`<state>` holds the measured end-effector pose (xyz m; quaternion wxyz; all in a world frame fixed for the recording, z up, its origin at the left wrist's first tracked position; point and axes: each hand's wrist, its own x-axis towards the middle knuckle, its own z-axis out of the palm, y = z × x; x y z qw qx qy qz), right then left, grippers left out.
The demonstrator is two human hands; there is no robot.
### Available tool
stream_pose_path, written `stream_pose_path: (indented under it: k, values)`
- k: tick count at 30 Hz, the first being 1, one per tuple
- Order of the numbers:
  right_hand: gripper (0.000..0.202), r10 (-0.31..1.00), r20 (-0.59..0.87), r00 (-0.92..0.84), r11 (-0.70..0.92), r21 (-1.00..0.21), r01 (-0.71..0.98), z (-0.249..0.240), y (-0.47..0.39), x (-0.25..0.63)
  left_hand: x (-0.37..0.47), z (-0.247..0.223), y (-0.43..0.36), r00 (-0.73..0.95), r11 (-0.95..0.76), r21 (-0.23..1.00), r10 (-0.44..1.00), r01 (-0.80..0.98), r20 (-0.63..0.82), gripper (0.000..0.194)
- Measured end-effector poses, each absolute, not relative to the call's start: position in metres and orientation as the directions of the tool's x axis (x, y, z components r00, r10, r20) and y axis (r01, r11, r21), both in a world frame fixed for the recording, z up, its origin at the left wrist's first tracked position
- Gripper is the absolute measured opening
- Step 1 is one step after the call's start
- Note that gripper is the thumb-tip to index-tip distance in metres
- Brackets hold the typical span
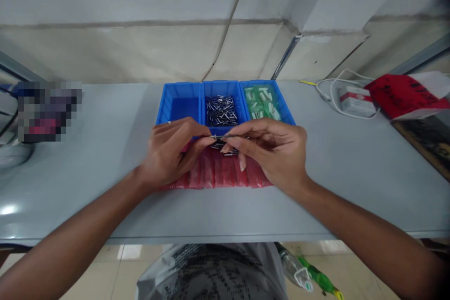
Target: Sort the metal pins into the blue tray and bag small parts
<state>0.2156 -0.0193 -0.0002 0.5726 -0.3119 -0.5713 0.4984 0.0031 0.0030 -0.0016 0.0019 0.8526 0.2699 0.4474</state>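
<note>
My left hand (pixel 176 150) and my right hand (pixel 276 150) meet in front of the blue bins, each closed in a pinch. Between their fingertips a thin metal rod (pixel 218 137) lies level, its ends hidden by the fingers. Just behind is the middle blue bin (pixel 206 85), holding many slim metal pins (pixel 221 110). More loose pins (pixel 230 152) show below my fingertips. Under both hands lies a row of red plastic packets (pixel 221 173), partly covered by them.
The left blue bin (pixel 183 90) shows a bare floor. In the right blue bin (pixel 284 108) are green-and-white packets (pixel 262 102). Farther right lie a white cable (pixel 332 98), a small box (pixel 357 101) and a red packet (pixel 397 96). A wall rises behind the table (pixel 116 145).
</note>
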Motion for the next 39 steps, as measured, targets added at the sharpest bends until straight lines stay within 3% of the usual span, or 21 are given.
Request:
stream_pose_path:
  k: [12,15,18,19,21,23,25,29,35,39]
  values:
    - [0.009,0.938,0.331,-0.102,0.311,-0.935,-0.169,0.001,-0.018,0.214,0.002,-0.002,0.001,0.466,-0.873,0.299,0.463,0.385,0.753,0.041]
    - [0.019,0.942,0.329,-0.070,0.314,-0.934,-0.167,0.003,-0.014,0.218,0.001,-0.003,0.001,0.436,-0.860,0.292,0.472,0.419,0.766,0.042]
    - [0.026,0.891,0.423,-0.166,0.430,-0.903,0.004,0.005,-0.009,0.226,0.002,-0.003,0.001,0.428,-0.858,0.278,0.466,0.431,0.775,0.040]
    - [0.025,0.838,0.483,-0.254,0.524,-0.842,0.127,0.004,-0.008,0.229,0.002,-0.003,0.001,0.429,-0.859,0.276,0.464,0.431,0.775,0.039]
    - [0.024,0.698,0.508,-0.505,0.711,-0.578,0.401,0.001,-0.005,0.235,0.003,-0.002,0.000,0.436,-0.859,0.268,0.462,0.437,0.772,0.038]
    - [0.029,0.601,0.387,-0.700,0.799,-0.265,0.540,-0.004,-0.003,0.238,0.004,-0.002,-0.001,0.437,-0.851,0.259,0.469,0.457,0.768,0.039]
    - [0.035,0.592,0.294,-0.750,0.804,-0.150,0.576,-0.010,-0.002,0.240,0.004,-0.002,-0.001,0.437,-0.850,0.249,0.465,0.464,0.770,0.040]
    - [0.041,0.628,0.380,-0.679,0.778,-0.304,0.550,-0.016,-0.001,0.240,0.004,-0.001,-0.001,0.431,-0.850,0.225,0.449,0.477,0.782,0.038]
    - [0.034,0.641,0.587,-0.494,0.767,-0.476,0.429,-0.001,-0.002,0.236,0.003,-0.002,0.001,0.473,-0.861,0.167,0.416,0.481,0.777,0.032]
    - [0.027,0.730,0.571,-0.376,0.681,-0.655,0.327,0.011,-0.006,0.234,0.004,-0.003,0.001,0.522,-0.863,0.113,0.397,0.493,0.755,0.018]
